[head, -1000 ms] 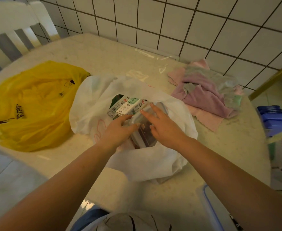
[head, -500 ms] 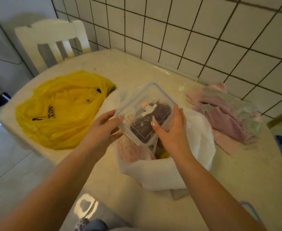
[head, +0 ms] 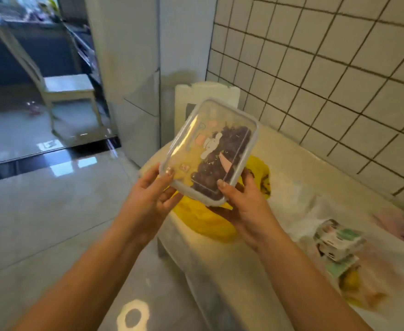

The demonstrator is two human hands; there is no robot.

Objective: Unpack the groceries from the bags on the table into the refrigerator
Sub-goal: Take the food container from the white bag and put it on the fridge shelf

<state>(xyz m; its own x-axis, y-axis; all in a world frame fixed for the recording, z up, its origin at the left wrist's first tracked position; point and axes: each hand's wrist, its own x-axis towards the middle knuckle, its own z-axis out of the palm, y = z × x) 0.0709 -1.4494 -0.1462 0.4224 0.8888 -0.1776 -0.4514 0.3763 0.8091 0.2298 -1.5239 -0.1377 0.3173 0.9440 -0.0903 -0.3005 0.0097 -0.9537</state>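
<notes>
Container (head: pixel 210 151) lifted from bag (head: pixel 339 247) — both hands gripping

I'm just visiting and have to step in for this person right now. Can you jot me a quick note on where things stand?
Hands: left hand and right hand both hold the clear lidded box of dark fruit, tilted, in the air above the yellow bag.
Things: small cartons lie in the open white bag on the table.
Done: the box is out of its bag.
Left: put the box in the refrigerator, then the cartons and whatever else the bags hold.
</notes>
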